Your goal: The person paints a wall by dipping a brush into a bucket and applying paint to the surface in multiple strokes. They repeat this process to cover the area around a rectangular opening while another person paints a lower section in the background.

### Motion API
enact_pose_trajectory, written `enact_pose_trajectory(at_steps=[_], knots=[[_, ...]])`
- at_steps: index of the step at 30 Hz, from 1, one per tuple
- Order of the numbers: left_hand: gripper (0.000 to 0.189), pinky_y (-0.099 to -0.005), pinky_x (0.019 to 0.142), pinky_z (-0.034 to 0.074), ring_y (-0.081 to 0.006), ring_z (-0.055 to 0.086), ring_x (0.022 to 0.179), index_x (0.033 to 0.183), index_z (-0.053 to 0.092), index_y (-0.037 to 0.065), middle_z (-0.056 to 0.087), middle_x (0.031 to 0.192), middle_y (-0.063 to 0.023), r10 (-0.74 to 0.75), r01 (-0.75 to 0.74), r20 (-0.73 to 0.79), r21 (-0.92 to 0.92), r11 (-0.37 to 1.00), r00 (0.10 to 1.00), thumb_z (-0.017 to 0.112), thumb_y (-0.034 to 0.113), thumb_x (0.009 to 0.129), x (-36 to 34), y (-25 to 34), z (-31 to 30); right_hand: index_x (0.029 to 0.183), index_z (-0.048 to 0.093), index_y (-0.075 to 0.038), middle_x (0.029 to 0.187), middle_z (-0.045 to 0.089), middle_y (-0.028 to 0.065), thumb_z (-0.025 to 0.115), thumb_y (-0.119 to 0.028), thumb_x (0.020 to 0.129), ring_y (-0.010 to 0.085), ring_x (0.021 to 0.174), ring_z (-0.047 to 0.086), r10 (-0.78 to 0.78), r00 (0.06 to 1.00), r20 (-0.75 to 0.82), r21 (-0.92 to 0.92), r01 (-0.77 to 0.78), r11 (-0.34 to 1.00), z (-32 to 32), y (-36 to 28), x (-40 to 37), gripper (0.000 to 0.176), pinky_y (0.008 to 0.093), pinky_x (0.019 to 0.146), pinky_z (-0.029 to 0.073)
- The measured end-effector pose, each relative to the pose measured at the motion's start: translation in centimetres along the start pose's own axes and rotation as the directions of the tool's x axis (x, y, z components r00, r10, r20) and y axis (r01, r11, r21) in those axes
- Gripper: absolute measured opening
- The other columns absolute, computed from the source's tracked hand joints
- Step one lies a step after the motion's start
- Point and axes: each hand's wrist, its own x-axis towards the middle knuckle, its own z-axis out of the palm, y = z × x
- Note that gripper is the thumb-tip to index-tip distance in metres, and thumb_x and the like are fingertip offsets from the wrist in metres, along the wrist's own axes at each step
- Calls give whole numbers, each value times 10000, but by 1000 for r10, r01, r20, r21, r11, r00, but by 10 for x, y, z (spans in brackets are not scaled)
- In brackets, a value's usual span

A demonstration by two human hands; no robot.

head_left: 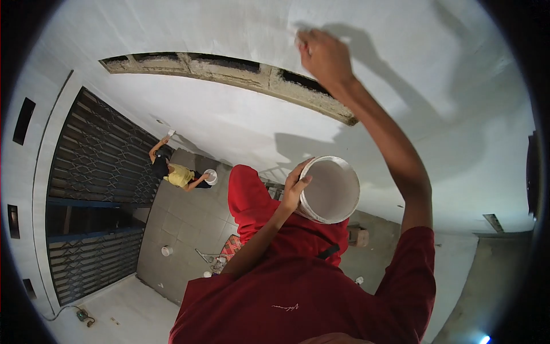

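White bucket (331, 192), clasped by the left hand (294, 186), faces upward, presumably for easy reach; toward one o'clock, the right hand (327, 56) curls at the wall (229, 34), contents unclear.

dark shadows (401, 80) cross the wall (229, 103) (bluish glare (484, 339) lower right), edges vignetted black.

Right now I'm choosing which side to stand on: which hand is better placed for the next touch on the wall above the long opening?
Likely the right hand: it is raised at the wall, near the long opening. The left hand is lower, its grip taken up by the white bucket.
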Motion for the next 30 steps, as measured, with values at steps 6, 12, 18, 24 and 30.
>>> enact_pose_trajectory(at_steps=[6,12,18,24,30], knots=[[448,-303,1025,342,-193,489,1182,1316,470,-27,550,1261,-113,9,-8,6,-74,997,1000,507,77,882,1,-7,0,952,653,-51,909,622,123,663,-169,786,259,814,625,-129,983,-133,-205,100,974,-34,-23,18,204,352,665,536],[456,-305,1022,340,-189,485,1175,1323,471,-10,548,1257,-107,-37,37,-11,13,999,999,516,109,885,-1,0,1,984,615,60,995,618,240,637,-207,794,310,879,624,-324,900,292,-424,425,800,78,-24,-78,329,300,697,554],[478,-308,1011,350,-189,487,1165,1321,471,-12,545,1263,-102,-39,40,-21,76,996,999,517,135,870,-1,-2,0,1000,671,-97,915,658,102,659,-60,749,265,772,641,144,964,222,364,-220,905,1,-40,-109,254,319,675,528],[487,-318,1005,360,-208,506,1146,1314,471,-26,555,1235,-132,-54,56,-35,69,996,998,512,170,871,-1,-4,-1,926,702,-8,872,707,99,705,-30,789,113,791,653,406,768,496,566,-640,519,-157,-35,-167,139,264,724,512],[493,-321,1015,348,-212,491,1172,1322,455,-44,542,1264,-139,-45,47,-49,59,997,998,495,158,874,0,-10,1,856,696,19,722,690,103,693,-73,776,125,688,638,377,496,782,322,-840,436,-122,-50,-246,122,275,672,508]])
